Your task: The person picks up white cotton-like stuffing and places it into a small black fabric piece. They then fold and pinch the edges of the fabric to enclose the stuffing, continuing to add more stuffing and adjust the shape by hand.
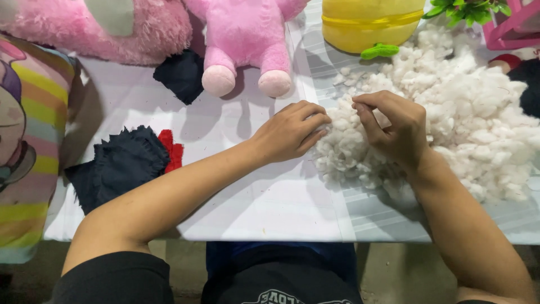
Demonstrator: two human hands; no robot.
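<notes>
We see a big pile of white stuffing fluff on the right of the striped table cloth. Most of it looks untouched, so we think lots of picking is left. Far off sits a pink plush toy. On the left lies a dark blue cloth piece. Our left hand curls and grips fluff at the pile's near left edge. Our right hand pinches a small tuft beside it.
</notes>
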